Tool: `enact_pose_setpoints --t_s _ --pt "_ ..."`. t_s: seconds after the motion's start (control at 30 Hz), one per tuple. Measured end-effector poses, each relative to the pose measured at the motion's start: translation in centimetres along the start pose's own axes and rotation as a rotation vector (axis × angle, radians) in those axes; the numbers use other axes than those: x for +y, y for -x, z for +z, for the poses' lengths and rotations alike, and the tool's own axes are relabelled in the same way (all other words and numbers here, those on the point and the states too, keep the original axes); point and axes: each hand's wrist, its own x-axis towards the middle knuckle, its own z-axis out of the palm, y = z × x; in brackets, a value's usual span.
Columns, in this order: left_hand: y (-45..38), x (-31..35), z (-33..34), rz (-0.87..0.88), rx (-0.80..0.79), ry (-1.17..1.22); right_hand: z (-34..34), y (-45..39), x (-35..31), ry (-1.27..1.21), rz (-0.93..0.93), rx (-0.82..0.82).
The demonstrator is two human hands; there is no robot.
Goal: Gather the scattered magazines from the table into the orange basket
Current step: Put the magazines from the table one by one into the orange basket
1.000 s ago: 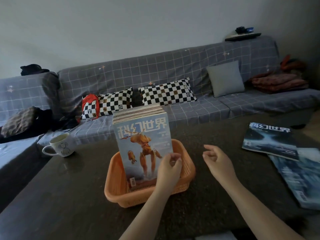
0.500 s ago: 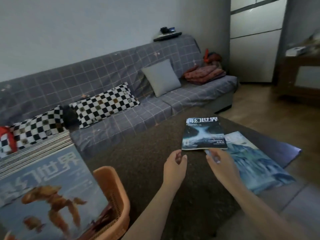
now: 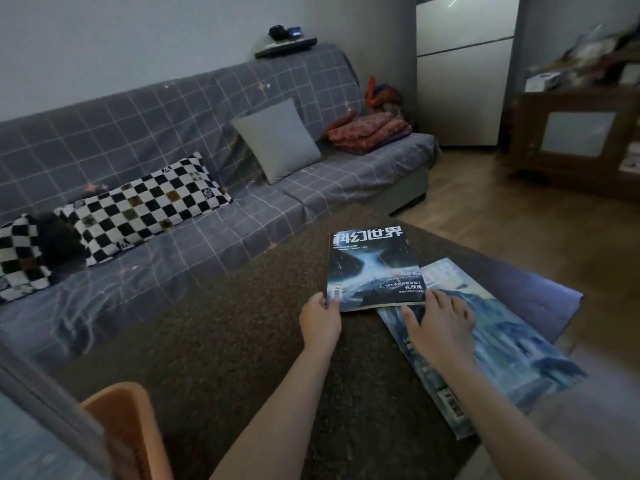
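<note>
A dark blue magazine (image 3: 374, 268) lies on the dark speckled table (image 3: 225, 341), its near edge overlapping a larger pale blue magazine (image 3: 502, 348). My left hand (image 3: 320, 322) pinches the dark magazine's near left corner, thumb on the cover. My right hand (image 3: 438, 323) lies flat with spread fingers on the pale blue magazine, fingertips at the dark magazine's near right edge. The orange basket (image 3: 128, 431) shows at the bottom left, with a stack of magazines (image 3: 38, 434) standing in it, blurred and cut by the frame.
A grey checked sofa (image 3: 173, 140) with checkered pillows (image 3: 145, 206) and a grey cushion (image 3: 277, 140) runs behind the table. The table's right end drops to a wooden floor (image 3: 519, 209). A fridge (image 3: 460, 71) and a wooden cabinet (image 3: 571, 133) stand at the right.
My view swung right, away from the basket. Both hands left the basket, reached to the two magazines, and now my left hand holds the dark one's corner while the right rests on the pale one.
</note>
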Motion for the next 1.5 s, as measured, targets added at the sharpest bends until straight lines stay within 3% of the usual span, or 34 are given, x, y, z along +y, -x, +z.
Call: enact_pose_setpoints --t_s 0.2,0.43,0.63,0.73,0.83,0.93,1.0,1.23,1.5 --pt "-0.6 0.8 -0.2 -0.217 -0.058 0.199 -0.6 0.4 0.1 -0.212 0.086 0.104" --pt "4.5 1.3 -2.5 -0.404 -0.194 0.656 -1.9 1.7 0.4 -0.295 0.175 0.118" --pt "10.2 -0.7 -6.0 -0.376 -0.199 0.807 -3.3 5.6 0.6 -0.296 0.141 -0.006" --pt "13.1 -1.1 -8.2 -0.363 -0.222 0.836 -4.7 7.5 0.5 -0.444 0.065 -0.102" --pt "15.9 -1.3 -10.8 -0.314 -0.233 0.873 -6.8 9.5 0.2 -0.789 0.134 -0.240" --pt "18.3 -1.6 -14.0 -0.267 -0.230 0.914 -8.9 11.4 -0.3 -1.381 0.259 -0.487" --pt "19.8 -2.0 -16.1 -0.211 -0.238 0.932 -10.0 12.5 -0.9 -1.596 0.226 -0.626" --pt "23.1 -3.8 -22.9 0.003 -0.175 0.894 -12.0 16.1 -5.5 -1.643 -0.131 -0.701" --pt "25.1 -6.8 -30.5 0.119 -0.104 0.903 -12.9 19.7 -12.1 -1.657 -0.252 -0.831"
